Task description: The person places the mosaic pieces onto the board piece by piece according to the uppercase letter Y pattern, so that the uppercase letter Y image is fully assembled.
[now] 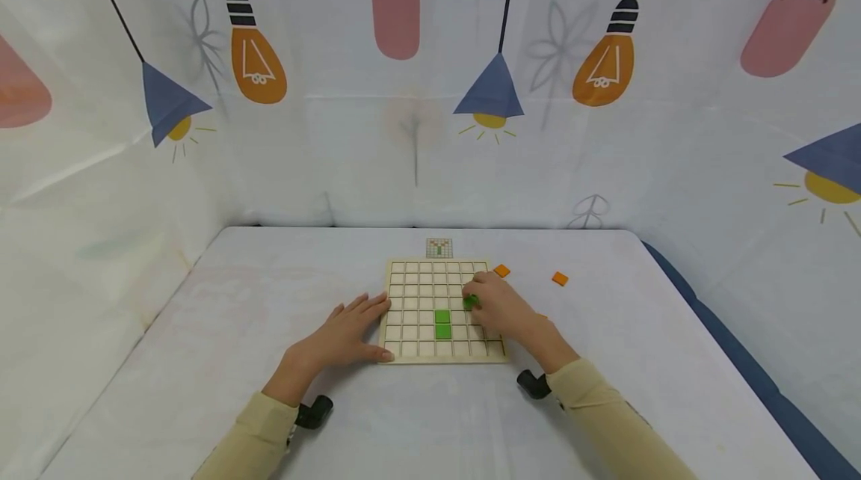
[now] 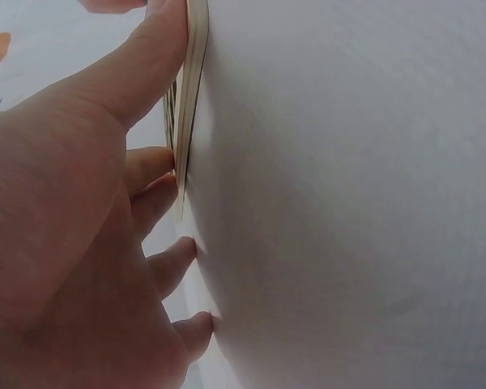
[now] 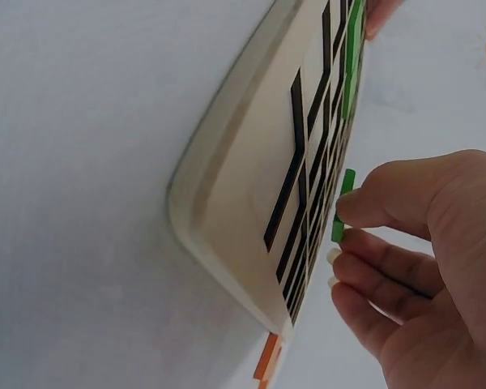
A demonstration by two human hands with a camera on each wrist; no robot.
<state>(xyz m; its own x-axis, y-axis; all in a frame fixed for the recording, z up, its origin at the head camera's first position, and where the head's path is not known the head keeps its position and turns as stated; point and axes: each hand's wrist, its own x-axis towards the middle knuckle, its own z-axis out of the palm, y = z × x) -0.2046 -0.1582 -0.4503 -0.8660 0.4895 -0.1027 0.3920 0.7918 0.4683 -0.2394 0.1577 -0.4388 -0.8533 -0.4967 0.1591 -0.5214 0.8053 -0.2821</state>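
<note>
A pale wooden grid board (image 1: pixel 410 350) lies flat on the white table, with two green square tiles (image 1: pixel 442 331) set in neighbouring cells of one column. My left hand (image 1: pixel 346 332) rests at the board's left edge, fingers spread and straight; in the left wrist view the thumb (image 2: pixel 150 61) lies along the board's side and the fingertips touch it and the tabletop. Over the board's right part, my right hand (image 1: pixel 501 306) pinches another green tile (image 3: pixel 345 203) between thumb and fingers, just above the grid in the right wrist view.
Orange square tiles (image 1: pixel 560 279) lie on the table right of the board, one (image 1: pixel 501 271) near its top right corner. Behind the board's far edge is a small patterned card (image 1: pixel 439 247). A printed cloth (image 1: pixel 417 151) hangs behind the table (image 1: pixel 282 263).
</note>
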